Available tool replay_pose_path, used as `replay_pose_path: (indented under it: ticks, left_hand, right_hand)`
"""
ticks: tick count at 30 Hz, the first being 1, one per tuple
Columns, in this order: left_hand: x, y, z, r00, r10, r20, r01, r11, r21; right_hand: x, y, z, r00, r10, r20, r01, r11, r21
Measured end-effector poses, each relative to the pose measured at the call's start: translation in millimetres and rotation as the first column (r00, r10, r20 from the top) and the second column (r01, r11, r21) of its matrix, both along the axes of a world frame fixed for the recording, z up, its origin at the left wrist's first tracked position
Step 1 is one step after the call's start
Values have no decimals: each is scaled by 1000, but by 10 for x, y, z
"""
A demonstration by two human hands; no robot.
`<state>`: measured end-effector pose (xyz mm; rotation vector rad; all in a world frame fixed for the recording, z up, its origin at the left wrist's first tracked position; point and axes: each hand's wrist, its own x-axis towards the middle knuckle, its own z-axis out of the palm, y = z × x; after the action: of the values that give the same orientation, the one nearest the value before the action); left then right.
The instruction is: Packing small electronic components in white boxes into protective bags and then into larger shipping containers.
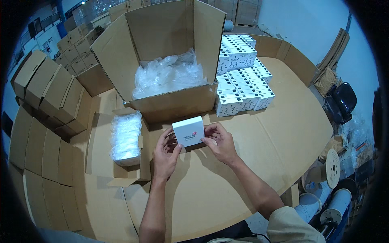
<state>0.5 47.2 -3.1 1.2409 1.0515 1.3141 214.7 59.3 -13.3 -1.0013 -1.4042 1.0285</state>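
Observation:
A small white box (188,133) with a printed mark on its face is held up over the cardboard-covered table, tilted toward me. My left hand (165,154) grips its left side, fingers curled behind the edge and thumb near the lower corner. On the opposite side, my right hand (219,141) pinches the lower right edge between thumb and fingers. Left of my left hand lies an open cardboard carton (142,164) holding a row of bubble-wrapped packs (125,137).
Behind the hands stands a large open carton (174,103) filled with clear plastic wrap (170,75). Stacked white printed boxes (245,93) sit to its right. Brown cartons (42,154) are piled along the left. Cable spools (333,168) and a black chair (342,103) stand beyond the table's right edge.

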Motion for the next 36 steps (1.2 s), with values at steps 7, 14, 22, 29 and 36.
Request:
replay_pose_path:
  ticks: [7, 14, 22, 29, 36]
  left_hand:
    - [-100, -91, 85, 936, 16, -351, -9, 1000, 23]
    - [-123, -107, 77, 904, -10, -426, 18, 1000, 15]
    - [-107, -81, 55, 899, -16, -438, 33, 999, 32]
    - [-104, -195, 169, 880, 127, -457, -52, 984, 173]
    - [-86, -265, 973, 738, 361, -570, -166, 916, 366]
  right_hand:
    - [12, -83, 127, 966, 13, 259, -13, 1000, -2]
    - [24, -89, 118, 951, 64, 304, -59, 998, -27]
    - [50, -68, 83, 923, 59, 380, -55, 998, -20]
    - [69, -53, 149, 928, 122, 353, -126, 992, -13]
    - [182, -20, -73, 966, 118, 231, -106, 992, -62]
